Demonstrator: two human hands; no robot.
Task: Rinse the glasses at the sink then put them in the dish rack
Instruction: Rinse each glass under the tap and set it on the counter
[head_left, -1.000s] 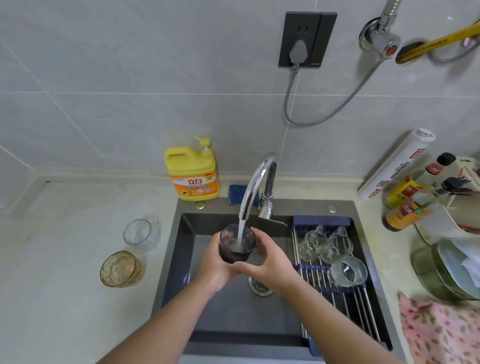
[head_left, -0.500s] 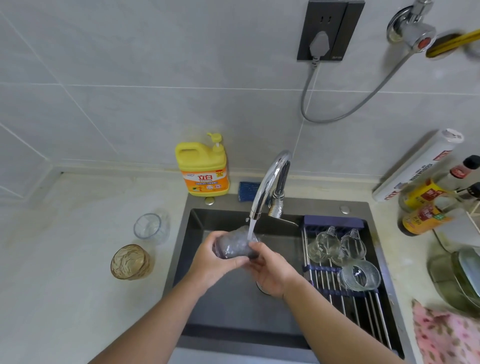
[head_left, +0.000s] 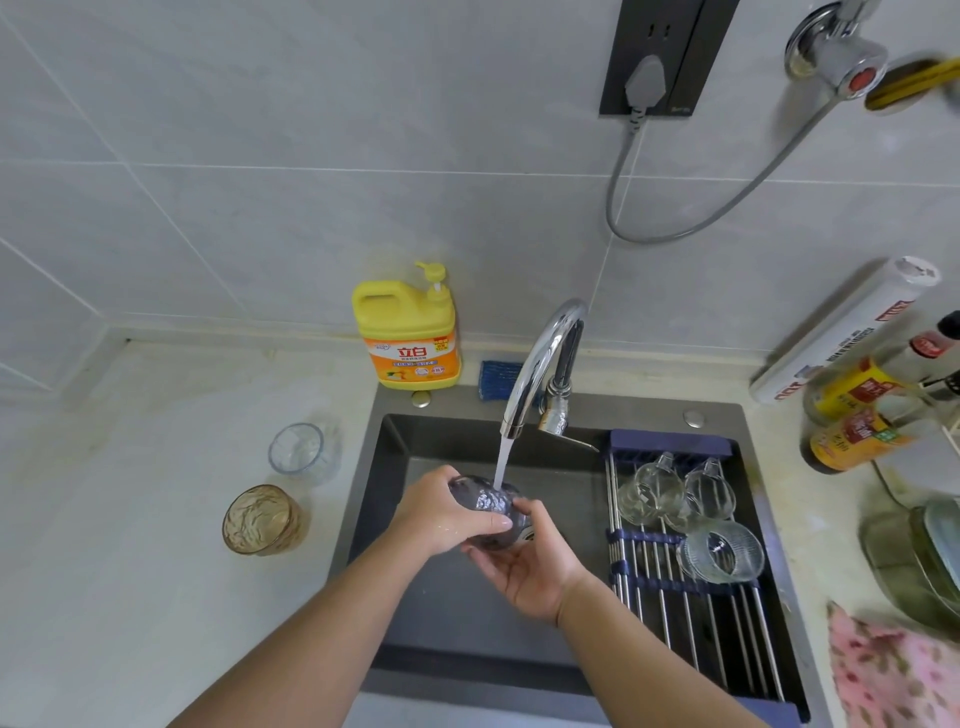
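A dark purple textured glass (head_left: 485, 506) lies on its side over the sink (head_left: 395, 447), under water running from the chrome faucet (head_left: 540, 364). My left hand (head_left: 439, 512) grips it from the left, fingers curled over its top. My right hand (head_left: 524, 564) cups it from below, palm up. An amber glass (head_left: 260, 519) and a clear glass (head_left: 297, 449) stand on the counter to the left. The roll-up dish rack (head_left: 691, 618) spans the sink's right side and holds two clear glasses (head_left: 649, 491) (head_left: 709, 488) and a ribbed clear glass (head_left: 722, 551).
A yellow detergent bottle (head_left: 408, 332) and a blue sponge (head_left: 496, 379) sit behind the sink. Sauce bottles (head_left: 857, 431) and a white roll (head_left: 841, 338) crowd the right counter, with a metal pot (head_left: 919, 556) and a pink cloth (head_left: 893, 670) nearer me.
The purple glass went from upright, filling under the stream, to tipped on its side. My right hand moved from its side to underneath it. The view shifted left.
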